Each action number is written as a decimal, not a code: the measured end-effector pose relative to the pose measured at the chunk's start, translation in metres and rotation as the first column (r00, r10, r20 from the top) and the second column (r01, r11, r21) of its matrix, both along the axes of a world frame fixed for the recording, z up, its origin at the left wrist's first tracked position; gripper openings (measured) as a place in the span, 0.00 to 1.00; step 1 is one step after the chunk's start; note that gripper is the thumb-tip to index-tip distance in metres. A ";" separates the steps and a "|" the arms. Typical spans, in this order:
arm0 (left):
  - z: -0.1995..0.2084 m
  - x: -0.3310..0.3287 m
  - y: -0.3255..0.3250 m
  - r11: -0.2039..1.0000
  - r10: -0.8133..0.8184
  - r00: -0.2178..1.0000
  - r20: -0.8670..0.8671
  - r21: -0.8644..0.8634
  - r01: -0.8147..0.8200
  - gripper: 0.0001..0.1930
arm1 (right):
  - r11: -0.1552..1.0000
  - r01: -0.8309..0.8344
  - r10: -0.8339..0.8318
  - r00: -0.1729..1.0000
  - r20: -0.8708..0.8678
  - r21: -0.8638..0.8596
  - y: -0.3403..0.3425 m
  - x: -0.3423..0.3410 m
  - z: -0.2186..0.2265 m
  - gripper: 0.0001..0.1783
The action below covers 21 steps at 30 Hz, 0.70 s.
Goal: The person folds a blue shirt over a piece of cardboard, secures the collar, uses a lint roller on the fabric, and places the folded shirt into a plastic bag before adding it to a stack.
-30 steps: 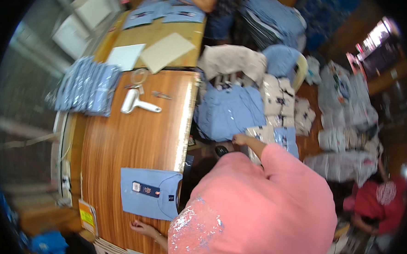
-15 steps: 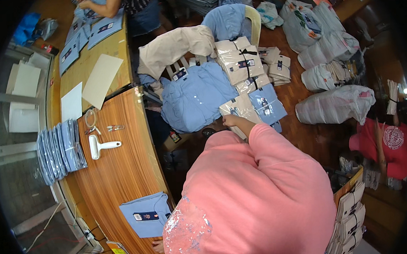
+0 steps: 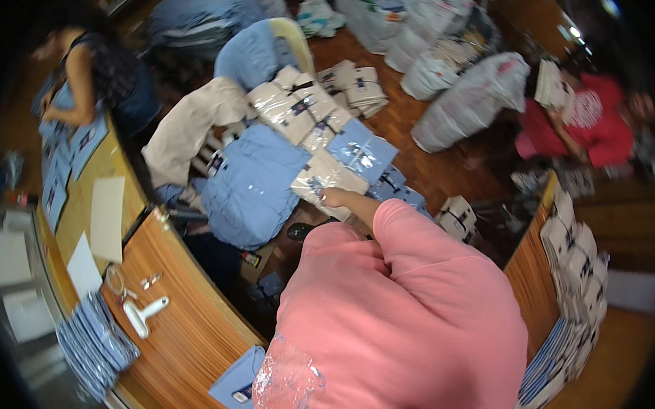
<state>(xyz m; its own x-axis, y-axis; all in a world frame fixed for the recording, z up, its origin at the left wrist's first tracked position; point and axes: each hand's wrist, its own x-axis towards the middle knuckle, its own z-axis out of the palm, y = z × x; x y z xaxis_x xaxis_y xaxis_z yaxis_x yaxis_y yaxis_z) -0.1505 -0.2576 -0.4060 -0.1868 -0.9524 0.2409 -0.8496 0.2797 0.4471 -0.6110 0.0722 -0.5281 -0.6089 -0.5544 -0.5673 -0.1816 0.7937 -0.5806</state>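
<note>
My right hand [image 3: 333, 197] reaches forward with curled fingers at the near edge of a beige folded garment in clear plastic [image 3: 324, 176]. Beside that packet, to its right, lies a blue folded garment in plastic [image 3: 362, 149]. Just left of my hand a loose blue shirt [image 3: 248, 183] is draped over a chair. My left hand is out of view. A blue folded garment with a dark label [image 3: 237, 383] rests on the wooden table close to my left side, partly hidden by my pink top.
On the table [image 3: 176, 286] are a white lint roller [image 3: 144, 315], small snips [image 3: 152, 280] and a stack of bagged blue garments [image 3: 98, 342]. Full plastic bags [image 3: 470, 101] stand on the floor. Bundled beige garments [image 3: 578, 250] are piled at right. Two other people work nearby.
My view has swung to the right, so the scene lies further left and tilted. My right hand stays at the beige packet. My left hand has gone out of view.
</note>
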 end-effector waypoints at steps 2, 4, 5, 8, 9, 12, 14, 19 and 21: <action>-0.005 -0.033 -0.009 0.993 -0.113 0.994 -0.008 0.024 0.113 0.25 | 0.998 0.067 -0.067 0.997 0.031 0.011 0.034 0.018 -0.016 0.22; -0.011 -0.052 -0.015 0.986 -0.163 0.987 -0.010 0.028 0.164 0.25 | 0.996 0.017 -0.011 0.998 -0.069 0.093 0.054 0.042 -0.013 0.20; -0.013 -0.064 -0.017 0.980 -0.198 0.980 -0.009 0.031 0.198 0.25 | 0.986 0.024 -0.018 0.999 -0.035 0.166 0.073 0.054 -0.018 0.19; -0.014 -0.083 -0.023 0.967 -0.254 0.967 0.001 0.019 0.254 0.25 | 0.970 -0.003 -0.002 1.000 0.020 0.243 0.111 0.082 -0.014 0.19; -0.017 -0.087 -0.024 0.964 -0.264 0.964 -0.003 0.020 0.264 0.26 | 0.966 -0.013 0.007 1.000 0.024 0.259 0.120 0.088 -0.005 0.19; -0.027 -0.113 -0.015 0.940 -0.334 0.942 -0.025 0.065 0.335 0.26 | 0.925 0.154 -0.140 0.988 -0.066 0.346 0.170 0.111 -0.020 0.19; -0.027 -0.118 -0.020 0.940 -0.337 0.941 -0.016 0.043 0.337 0.26 | 0.927 0.216 -0.215 0.976 -0.038 0.307 0.160 0.114 0.005 0.19; -0.026 -0.123 -0.026 0.934 -0.355 0.935 -0.002 0.036 0.354 0.27 | 0.953 0.251 -0.245 0.968 -0.055 0.167 0.148 0.122 0.032 0.19; -0.026 -0.127 -0.025 0.927 -0.373 0.928 -0.001 0.043 0.372 0.27 | 0.958 0.208 -0.195 0.977 -0.083 0.198 0.149 0.124 0.015 0.20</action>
<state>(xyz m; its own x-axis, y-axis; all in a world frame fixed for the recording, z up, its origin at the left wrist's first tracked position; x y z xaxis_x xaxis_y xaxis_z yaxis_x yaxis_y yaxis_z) -0.2771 -0.2829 -0.4320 -0.5315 -0.8231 0.2002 -0.6911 0.5579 0.4595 -0.4875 0.2215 -0.5130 -0.7337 -0.2931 -0.6131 -0.0366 0.9179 -0.3950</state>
